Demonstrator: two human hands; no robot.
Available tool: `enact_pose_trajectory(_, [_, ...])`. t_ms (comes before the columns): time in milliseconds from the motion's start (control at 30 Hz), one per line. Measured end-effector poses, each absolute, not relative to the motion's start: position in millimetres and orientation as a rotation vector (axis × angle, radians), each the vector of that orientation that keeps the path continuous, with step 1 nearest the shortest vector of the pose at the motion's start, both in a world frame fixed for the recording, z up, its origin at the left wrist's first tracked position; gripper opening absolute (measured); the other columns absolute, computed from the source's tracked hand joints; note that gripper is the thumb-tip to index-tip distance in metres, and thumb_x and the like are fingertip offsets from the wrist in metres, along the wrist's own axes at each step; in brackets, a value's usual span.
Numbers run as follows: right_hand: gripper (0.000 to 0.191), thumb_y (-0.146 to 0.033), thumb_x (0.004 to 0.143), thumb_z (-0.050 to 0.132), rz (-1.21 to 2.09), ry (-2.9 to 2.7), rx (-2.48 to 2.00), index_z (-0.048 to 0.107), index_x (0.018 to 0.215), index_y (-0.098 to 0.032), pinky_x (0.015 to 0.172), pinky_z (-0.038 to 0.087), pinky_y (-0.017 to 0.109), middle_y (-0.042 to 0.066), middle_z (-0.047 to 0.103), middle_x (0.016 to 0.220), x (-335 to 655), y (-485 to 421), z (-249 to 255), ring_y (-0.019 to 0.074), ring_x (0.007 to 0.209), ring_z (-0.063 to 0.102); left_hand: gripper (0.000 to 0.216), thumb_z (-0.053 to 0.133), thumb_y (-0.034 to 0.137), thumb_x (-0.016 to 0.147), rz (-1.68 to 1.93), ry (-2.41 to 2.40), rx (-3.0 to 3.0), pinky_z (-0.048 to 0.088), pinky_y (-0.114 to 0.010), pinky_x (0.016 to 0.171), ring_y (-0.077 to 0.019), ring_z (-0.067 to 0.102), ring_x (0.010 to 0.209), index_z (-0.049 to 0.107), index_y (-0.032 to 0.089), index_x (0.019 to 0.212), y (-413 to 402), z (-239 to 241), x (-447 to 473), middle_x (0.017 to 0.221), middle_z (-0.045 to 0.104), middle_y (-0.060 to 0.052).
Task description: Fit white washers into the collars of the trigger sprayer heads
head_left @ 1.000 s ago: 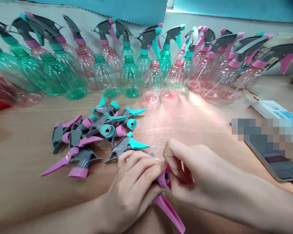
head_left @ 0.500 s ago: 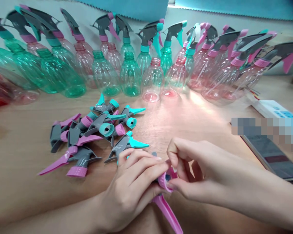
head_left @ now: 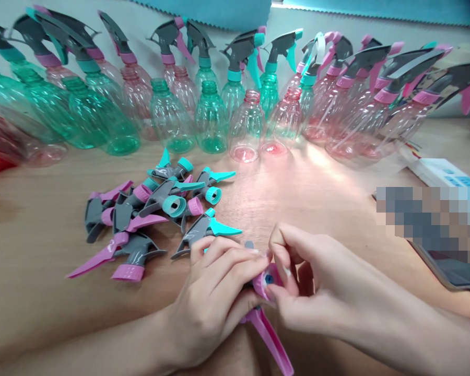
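My left hand (head_left: 211,297) is closed around a trigger spray head (head_left: 272,339) at the lower middle, its grey body mostly hidden under the fingers. The pink trigger sticks out below, towards me. Its pink screw collar (head_left: 260,283) faces right, and a dark hole shows inside. The thumb and curled fingers of my right hand (head_left: 317,282) pinch the rim of that collar. Just beyond my left hand lies a grey spray head with a turquoise trigger (head_left: 225,227). A loose pile of grey spray heads (head_left: 138,251) with pink or turquoise parts spreads to the left.
Several open-necked bottles, green (head_left: 211,117) and pink (head_left: 246,128), stand across the back. Behind and beside them are bottles fitted with spray heads (head_left: 272,55). At the right are a phone-like dark slab (head_left: 442,263), partly pixelated, and a white box (head_left: 442,169).
The view has shifted slightly. My right thumb and fingers have moved a little at the pink collar, which has tilted slightly. Both hands stay on the spray head.
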State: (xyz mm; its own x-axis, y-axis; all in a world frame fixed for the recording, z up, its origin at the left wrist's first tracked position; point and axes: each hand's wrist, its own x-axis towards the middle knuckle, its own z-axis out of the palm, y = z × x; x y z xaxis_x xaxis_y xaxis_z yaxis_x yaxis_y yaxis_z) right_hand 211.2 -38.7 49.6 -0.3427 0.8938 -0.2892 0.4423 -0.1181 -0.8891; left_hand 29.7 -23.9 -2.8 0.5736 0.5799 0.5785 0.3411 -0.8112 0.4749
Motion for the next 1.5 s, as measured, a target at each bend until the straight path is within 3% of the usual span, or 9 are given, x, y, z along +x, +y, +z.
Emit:
enact_pose_trajectory(800, [0.027, -0.004, 0.066, 0.048, 1.091, -2.237, -1.451, 0.034, 0.075, -0.025, 0.042, 0.032, 0.023, -0.007, 0.045, 0.062, 210, -47, 63, 0.0093, 0.049, 0.038, 0.006, 0.052, 0.018, 0.091, 1.151, 0.693, 2.492, 0.034, -0.035, 0.085, -0.0175, 0.058, 0.088, 0.057, 0.017, 0.094, -26, -6, 31, 0.091, 0.068, -0.002])
enact_pose_trajectory(933, [0.023, -0.004, 0.069, 0.05, 1.133, -2.209, -1.418, 0.039, 0.075, -0.023, 0.044, 0.036, 0.021, -0.007, 0.05, 0.063, 215, -43, 65, 0.0082, 0.05, 0.044, 0.007, 0.052, 0.019, 0.091, 1.146, 0.703, 2.482, 0.034, -0.035, 0.085, -0.0177, 0.059, 0.088, 0.057, 0.017, 0.097, -26, -5, 31, 0.089, 0.068, -0.002])
enact_pose_trajectory(1100, [0.008, -0.017, 0.081, 0.053, 1.022, -2.27, -1.422, 0.058, 0.079, -0.022, 0.047, 0.039, 0.02, -0.005, 0.063, 0.068, 231, -39, 72, 0.0083, 0.054, 0.054, 0.014, 0.06, 0.022, 0.089, 1.062, 0.736, 2.401, 0.034, -0.033, 0.087, -0.0166, 0.059, 0.089, 0.057, 0.017, 0.102, -23, 0, 30, 0.093, 0.068, -0.001])
enact_pose_trajectory(1300, [0.019, -0.021, 0.09, 0.048, 1.007, -2.403, -1.304, 0.063, 0.079, -0.024, 0.053, 0.041, 0.019, -0.007, 0.068, 0.075, 239, -42, 73, 0.0079, 0.06, 0.06, 0.021, 0.067, 0.021, 0.083, 1.126, 0.731, 2.392, 0.034, -0.033, 0.084, -0.0155, 0.058, 0.084, 0.057, 0.014, 0.1, -22, 3, 31, 0.087, 0.066, -0.001])
enact_pose_trajectory(1500, [0.021, -0.022, 0.09, 0.048, 1.047, -2.372, -1.343, 0.066, 0.08, -0.023, 0.049, 0.039, 0.02, -0.005, 0.067, 0.068, 236, -47, 69, 0.0107, 0.057, 0.058, 0.022, 0.071, 0.018, 0.08, 1.173, 0.707, 2.413, 0.035, -0.034, 0.081, -0.0167, 0.057, 0.084, 0.058, 0.012, 0.098, -24, 1, 29, 0.087, 0.067, -0.002])
